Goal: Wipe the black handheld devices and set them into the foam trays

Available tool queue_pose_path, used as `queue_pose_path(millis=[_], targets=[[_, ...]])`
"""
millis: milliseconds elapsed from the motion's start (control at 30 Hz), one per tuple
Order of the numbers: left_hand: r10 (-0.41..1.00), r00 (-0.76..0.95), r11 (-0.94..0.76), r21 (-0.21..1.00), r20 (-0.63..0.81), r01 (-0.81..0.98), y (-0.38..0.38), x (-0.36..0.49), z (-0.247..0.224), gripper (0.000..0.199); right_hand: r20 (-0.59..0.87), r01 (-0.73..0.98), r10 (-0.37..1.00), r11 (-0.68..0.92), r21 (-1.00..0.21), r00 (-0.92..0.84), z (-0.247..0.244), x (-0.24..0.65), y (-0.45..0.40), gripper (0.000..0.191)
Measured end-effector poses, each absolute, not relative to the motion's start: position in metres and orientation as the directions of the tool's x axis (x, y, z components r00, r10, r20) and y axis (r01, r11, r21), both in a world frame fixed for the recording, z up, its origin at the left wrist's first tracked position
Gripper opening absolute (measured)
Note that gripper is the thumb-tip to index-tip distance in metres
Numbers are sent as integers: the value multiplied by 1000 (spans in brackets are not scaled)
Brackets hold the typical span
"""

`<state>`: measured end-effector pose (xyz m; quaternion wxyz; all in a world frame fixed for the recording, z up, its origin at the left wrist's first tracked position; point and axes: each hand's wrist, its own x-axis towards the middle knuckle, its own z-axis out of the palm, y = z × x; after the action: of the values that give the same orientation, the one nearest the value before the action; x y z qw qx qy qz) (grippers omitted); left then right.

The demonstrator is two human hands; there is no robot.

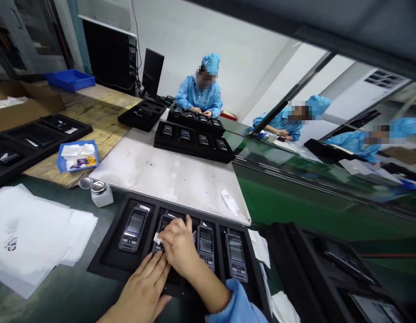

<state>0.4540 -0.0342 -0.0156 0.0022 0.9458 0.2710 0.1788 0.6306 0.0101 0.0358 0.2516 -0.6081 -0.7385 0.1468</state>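
A black foam tray (110,262) lies in front of me with several dark handheld devices in its slots. The leftmost device (134,228) and the two on the right, one (205,244) beside my arm and one (236,256) at the end, face up. My right hand (178,242) pinches a small white cloth (157,238) against the second device (166,220), which it partly covers. My left hand (147,280) lies with fingers extended over the lower end of that device, close below the right hand.
White sheets (36,233) lie at left, near a dispenser bottle (102,194) and a blue bin (78,156). More trays (194,154) stand ahead and at right (295,251). A person (201,92) works across the table; two others work behind glass.
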Motion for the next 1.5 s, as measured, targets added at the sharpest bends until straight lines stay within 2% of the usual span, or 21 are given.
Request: queue_pose_path(millis=[100,300,400,500,633,700,833,1100,1233,1400,1500], targets=[[515,776,-849,94,364,519,-32,452,-18,56,203,824,972,210,-527,-118,36,636,-15,27],[495,764,-860,108,415,498,-40,460,-21,66,289,744,922,1,-669,259,36,725,-58,12],[402,826,-915,132,395,381,-52,487,-21,67,294,743,894,-62,-666,338,38,756,-60,11],[331,885,-940,194,326,281,-61,523,-23,72,269,825,921,-89,-559,282,45,754,-40,18],[380,905,-903,292,193,316,-61,550,-27,68,207,899,954,-114,-424,218,47,730,-23,29],[388,906,-895,303,167,328,-60,552,-29,64,194,911,967,-76,-406,167,44,722,-35,31],[382,912,-892,320,152,320,-59,548,-32,66,172,896,984,43,-442,38,37,721,-66,33],[367,897,-929,149,244,339,-59,550,-39,62,215,896,973,23,-443,81,42,740,-35,28],[343,910,-939,111,232,326,-59,552,-37,64,213,884,977,105,-457,-6,39,742,-55,32],[372,893,-928,88,253,362,-61,552,-32,65,228,895,969,20,-445,92,42,759,-39,30],[336,897,-941,72,285,330,-59,551,-29,60,238,881,967,32,-473,92,36,764,-44,29]])
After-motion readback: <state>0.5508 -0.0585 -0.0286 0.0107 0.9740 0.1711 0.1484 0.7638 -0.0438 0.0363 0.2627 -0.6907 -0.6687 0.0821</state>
